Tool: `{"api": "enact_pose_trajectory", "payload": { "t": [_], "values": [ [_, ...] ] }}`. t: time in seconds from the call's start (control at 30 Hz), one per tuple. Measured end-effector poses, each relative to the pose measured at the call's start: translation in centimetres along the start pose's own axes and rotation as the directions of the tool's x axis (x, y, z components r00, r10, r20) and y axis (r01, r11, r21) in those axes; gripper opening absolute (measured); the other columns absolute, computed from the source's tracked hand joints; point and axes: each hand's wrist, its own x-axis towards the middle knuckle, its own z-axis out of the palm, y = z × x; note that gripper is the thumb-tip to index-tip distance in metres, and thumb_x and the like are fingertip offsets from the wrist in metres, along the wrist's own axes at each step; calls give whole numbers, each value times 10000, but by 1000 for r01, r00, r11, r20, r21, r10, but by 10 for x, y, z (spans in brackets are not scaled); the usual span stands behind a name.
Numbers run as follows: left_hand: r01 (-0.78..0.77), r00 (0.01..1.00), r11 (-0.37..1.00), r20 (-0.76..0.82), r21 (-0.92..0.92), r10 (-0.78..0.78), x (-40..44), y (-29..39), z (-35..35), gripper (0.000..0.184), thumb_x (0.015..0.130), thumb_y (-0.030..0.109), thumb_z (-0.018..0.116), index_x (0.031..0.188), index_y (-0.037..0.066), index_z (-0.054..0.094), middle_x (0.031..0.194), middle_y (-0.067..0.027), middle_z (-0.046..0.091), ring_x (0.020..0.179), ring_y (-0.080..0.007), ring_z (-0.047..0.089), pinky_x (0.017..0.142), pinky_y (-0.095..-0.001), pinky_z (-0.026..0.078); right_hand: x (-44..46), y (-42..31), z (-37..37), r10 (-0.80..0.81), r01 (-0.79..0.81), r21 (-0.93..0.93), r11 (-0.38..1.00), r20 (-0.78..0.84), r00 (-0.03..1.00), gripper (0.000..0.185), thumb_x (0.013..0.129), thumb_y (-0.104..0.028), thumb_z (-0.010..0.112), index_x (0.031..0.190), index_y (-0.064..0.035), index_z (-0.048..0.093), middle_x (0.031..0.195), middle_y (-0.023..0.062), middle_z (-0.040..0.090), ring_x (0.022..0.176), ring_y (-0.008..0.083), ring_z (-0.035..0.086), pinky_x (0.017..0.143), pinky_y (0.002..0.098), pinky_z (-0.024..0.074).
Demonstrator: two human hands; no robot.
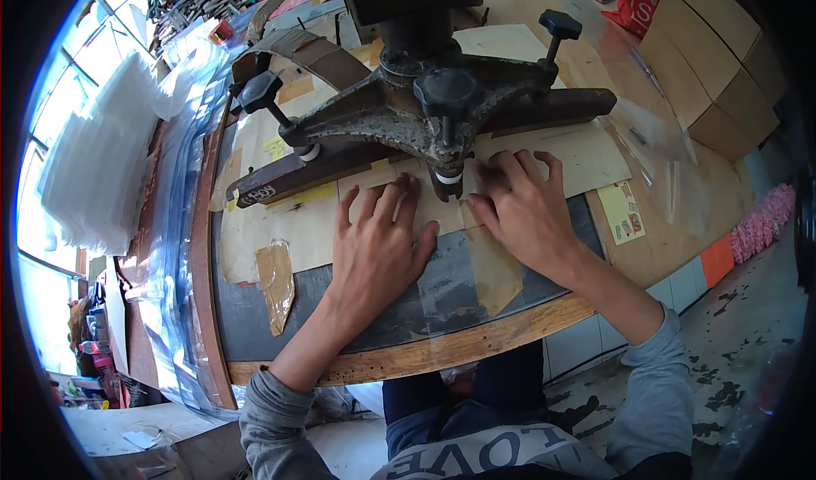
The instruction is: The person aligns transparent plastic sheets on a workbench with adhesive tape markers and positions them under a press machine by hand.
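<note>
My left hand (378,238) lies palm down on a pale board (314,225), its fingers apart and the tips close to a dark metal bar (306,174). Beside the middle foot of a heavy cast-metal machine head (399,110), my right hand (527,212) rests on the same board. Its fingers are bent but apart, and the tips are partly hidden. Black knobs (448,92) on screws stand on the arms of the machine head. Strips of brown tape (491,268) run from the board onto the dark work surface (374,327).
Clear plastic sheeting (183,225) and a stack of white foam-like sheets (102,157) are at the left. A cardboard box (714,72) and a red bag (637,0) stand at the back right. The table's wooden edge (425,350) runs close to my body.
</note>
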Motion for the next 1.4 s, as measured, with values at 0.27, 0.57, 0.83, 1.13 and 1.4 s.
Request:
{"api": "enact_pose_trajectory", "payload": {
  "t": [0.27,0.57,0.83,1.13,1.4],
  "values": [
    [16,1000,1000,-2,-18,-16,0,0,2,488,862,304,596,1225,-21,559,1213,-128,558,1110,-263,525,1010,-463,350,0,2,4,2,-2,-13,1000,-4,1000,298,796,-252,688,949,3,681,977,79,572,963,221,518,918,484,361],
    [28,999,999,-24,-28,-29,0,-1,5,494,861,309,603,1220,-27,559,1215,-135,560,1104,-271,526,1005,-446,357,2,4,7,3,-3,-25,1000,-5,1000,322,792,-252,689,998,-5,676,979,74,567,968,220,518,893,453,377],
    [25,999,999,-32,-34,-26,0,-2,7,493,858,306,608,1213,-33,561,1215,-140,557,1106,-277,520,982,-431,373,4,5,8,0,0,-28,1000,-3,1000,321,793,-247,685,1006,-7,677,969,69,559,976,214,513,877,444,381],
    [26,999,1000,-47,-11,-27,-1,0,5,487,867,285,604,1247,-14,550,1217,-127,571,1094,-282,535,963,-415,388,0,5,6,-18,19,18,1000,-77,997,217,810,-201,659,928,-20,680,891,81,591,922,231,549,896,423,387],
    [-294,938,954,-211,-57,276,-24,2,-13,177,817,240,676,905,87,657,964,-44,657,816,-155,625,833,-337,457,4,1,-20,-83,95,30,995,-288,954,153,778,-111,675,652,-55,607,654,60,547,688,220,572,801,393,422]
  ]
}}
